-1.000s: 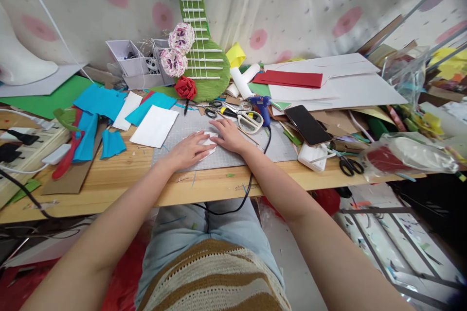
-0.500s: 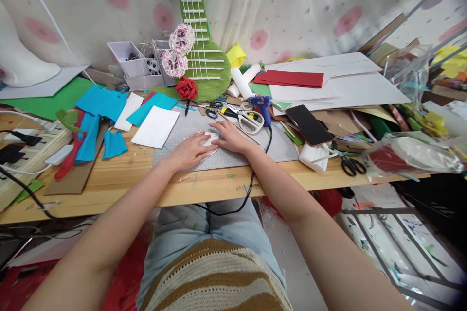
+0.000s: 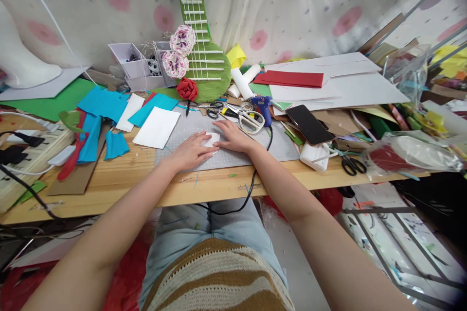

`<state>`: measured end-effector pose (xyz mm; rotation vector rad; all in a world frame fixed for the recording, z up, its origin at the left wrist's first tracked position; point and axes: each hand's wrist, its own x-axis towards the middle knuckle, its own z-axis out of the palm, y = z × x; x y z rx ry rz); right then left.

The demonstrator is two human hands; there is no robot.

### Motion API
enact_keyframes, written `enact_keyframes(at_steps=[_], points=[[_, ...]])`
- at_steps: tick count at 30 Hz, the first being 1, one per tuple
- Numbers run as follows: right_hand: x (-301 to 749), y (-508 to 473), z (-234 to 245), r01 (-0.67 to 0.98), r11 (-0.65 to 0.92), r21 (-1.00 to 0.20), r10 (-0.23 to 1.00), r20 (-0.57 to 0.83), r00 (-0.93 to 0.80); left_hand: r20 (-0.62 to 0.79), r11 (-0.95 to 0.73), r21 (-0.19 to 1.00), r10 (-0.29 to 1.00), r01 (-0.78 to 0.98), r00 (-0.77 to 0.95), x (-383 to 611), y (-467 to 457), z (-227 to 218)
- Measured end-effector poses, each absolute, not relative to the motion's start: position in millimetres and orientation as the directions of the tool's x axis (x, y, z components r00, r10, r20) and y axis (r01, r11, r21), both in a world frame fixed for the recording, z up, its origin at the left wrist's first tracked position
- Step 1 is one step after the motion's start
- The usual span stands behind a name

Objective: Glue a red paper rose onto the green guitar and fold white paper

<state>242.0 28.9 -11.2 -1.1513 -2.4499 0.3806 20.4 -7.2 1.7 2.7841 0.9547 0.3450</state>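
On the grey cutting mat (image 3: 233, 159) lies a small piece of white paper (image 3: 211, 140), partly hidden by my hands. My left hand (image 3: 191, 151) rests flat on its left side with the fingers stretched out. From the right, my right hand (image 3: 232, 137) touches the paper, palm down with fingers extended. The fingertips of both hands nearly meet. Just beyond my right hand are white-handled scissors (image 3: 251, 121) and a blue glue gun (image 3: 263, 107). A larger white sheet (image 3: 156, 127) lies left of my left hand.
A green paper guitar (image 3: 213, 65) with flowers stands at the back. Blue paper pieces (image 3: 104, 103) and a power strip (image 3: 40, 155) are on the left. A phone (image 3: 309, 125), black scissors (image 3: 353, 165) and white boards (image 3: 339, 90) lie right. The glue gun's cable (image 3: 251, 184) hangs over the front edge.
Both hands stay over the white paper with almost the same pose. The fingers shift very slightly on it; the rest of the table looks the same.
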Motion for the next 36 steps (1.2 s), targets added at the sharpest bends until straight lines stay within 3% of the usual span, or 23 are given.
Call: enact_keyframes(at_steps=[11, 23, 29, 36], points=[[247, 43, -22, 0.692, 0.564, -0.45, 0.825, 0.273, -0.495, 0.138, -0.775, 0.24, 0.624, 0.585, 0.769, 22, -7, 5], [238, 39, -23, 0.686, 0.552, -0.474, 0.825, 0.426, -0.371, 0.106, -0.76, 0.274, 0.632, 0.589, 0.767, 22, -6, 6], [232, 29, -14, 0.649, 0.7, -0.298, 0.709, 0.406, -0.577, 0.075, -0.762, 0.252, 0.629, 0.596, 0.773, 23, -3, 7], [229, 17, 1, 0.727, 0.679, -0.104, 0.72, 0.292, -0.63, 0.13, -0.776, 0.243, 0.62, 0.582, 0.774, 23, -5, 5]])
